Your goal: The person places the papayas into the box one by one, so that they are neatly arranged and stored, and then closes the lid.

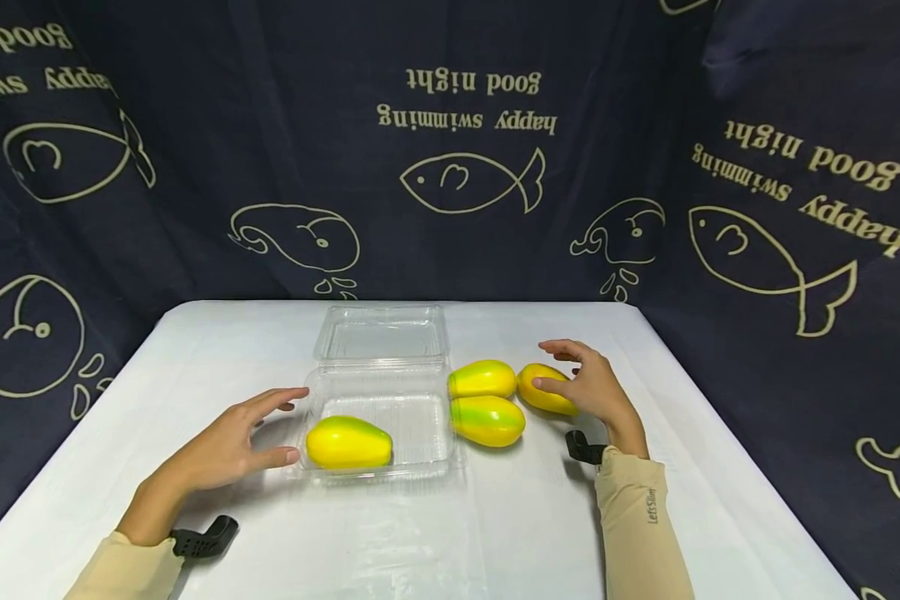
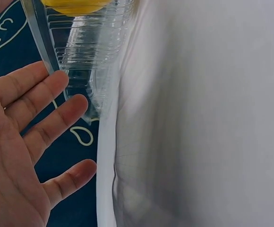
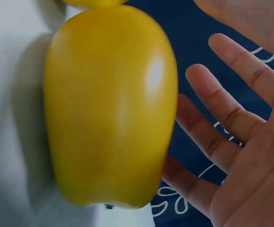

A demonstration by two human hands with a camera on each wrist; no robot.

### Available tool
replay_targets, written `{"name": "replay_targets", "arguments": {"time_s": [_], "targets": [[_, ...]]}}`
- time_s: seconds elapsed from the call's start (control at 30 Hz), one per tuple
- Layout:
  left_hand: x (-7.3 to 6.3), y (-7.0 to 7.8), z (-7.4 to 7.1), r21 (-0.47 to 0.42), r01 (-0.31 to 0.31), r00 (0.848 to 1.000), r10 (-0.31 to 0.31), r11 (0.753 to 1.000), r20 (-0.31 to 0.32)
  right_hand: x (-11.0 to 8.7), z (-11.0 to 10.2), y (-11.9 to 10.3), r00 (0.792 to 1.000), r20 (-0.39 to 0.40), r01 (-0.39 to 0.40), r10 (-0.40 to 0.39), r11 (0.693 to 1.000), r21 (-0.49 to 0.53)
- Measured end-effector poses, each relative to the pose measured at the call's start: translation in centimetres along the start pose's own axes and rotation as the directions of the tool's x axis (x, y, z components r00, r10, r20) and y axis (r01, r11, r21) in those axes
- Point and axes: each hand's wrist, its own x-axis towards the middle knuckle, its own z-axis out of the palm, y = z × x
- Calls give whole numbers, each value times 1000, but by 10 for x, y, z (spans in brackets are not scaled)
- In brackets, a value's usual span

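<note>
A clear plastic clamshell box lies with its lid folded back, and one yellow-green papaya sits in its near left corner. Beside the box's left wall is my left hand, thumb and fingers spread, holding nothing. In the left wrist view its fingertips overlap the box wall. My right hand reaches over a yellow papaya at the right, thumb on the near side and fingers beyond. The right wrist view has that papaya large, with the extended fingers close along its side.
Two more papayas, one farther and one nearer, lie against the box's right side. The open lid extends toward the table's back edge. A white cloth covers the table; a dark printed curtain surrounds it.
</note>
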Motion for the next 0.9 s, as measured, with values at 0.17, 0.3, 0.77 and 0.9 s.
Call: {"name": "replay_targets", "arguments": {"time_s": [0.17, 0.3, 0.77, 0.9], "targets": [[-2, 0, -1, 8, -6, 1000, 6, 1000, -6, 1, 6, 7, 998, 39, -51, 51, 999, -12], [-3, 0, -1, 15, -27, 1000, 27, 1000, -8, 1, 10, 9, 996, 50, -68, 69, 997, -27], [-1, -1, 0, -5, -12, 1000, 12, 1000, 3, 0, 7, 15, 993, 77, -90, 90, 996, -5], [-1, -2, 0, -13, 1, 1000, -1, 1000, 6, 2, 7, 15, 991, 89, -97, 98, 995, -19]]}}
